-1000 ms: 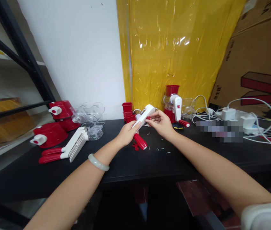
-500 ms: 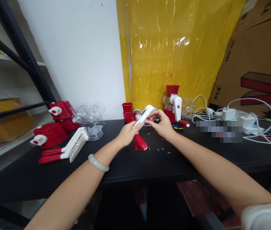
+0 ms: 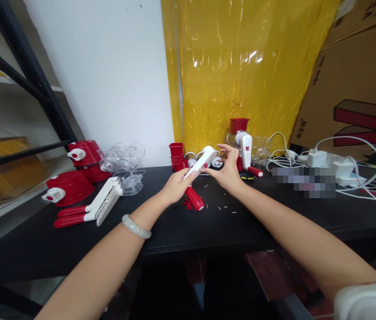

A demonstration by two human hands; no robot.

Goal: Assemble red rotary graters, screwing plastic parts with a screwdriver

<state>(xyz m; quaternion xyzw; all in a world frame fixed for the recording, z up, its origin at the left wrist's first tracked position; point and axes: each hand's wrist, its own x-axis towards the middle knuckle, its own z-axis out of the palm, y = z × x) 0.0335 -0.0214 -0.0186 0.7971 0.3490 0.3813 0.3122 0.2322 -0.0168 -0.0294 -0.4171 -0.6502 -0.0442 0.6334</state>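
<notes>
My left hand (image 3: 174,186) is closed around a white crank handle (image 3: 205,157), whose red grip (image 3: 195,198) points down toward the tabletop. On the side of the crank sits a small red piece (image 3: 205,166). My right hand (image 3: 229,171) is beside it, thumb tip at the red piece and the fingers lifted apart from the thumb. Small red pieces (image 3: 188,204) lie on the black table under the grip. Behind the crank stand a red hopper part (image 3: 176,153) and white round parts, partly hidden by my hands.
At right stands a grinder (image 3: 239,125) with its crank fitted, beside white cables and chargers (image 3: 317,158). Red bases (image 3: 71,189), clear plastic parts (image 3: 131,182) and more crank handles (image 3: 104,200) lie at left. Small white bits (image 3: 225,207) are scattered in front.
The fingers of my right hand have opened and lifted off the crank, while the thumb stays by the red piece. My left hand holds the crank almost unmoved.
</notes>
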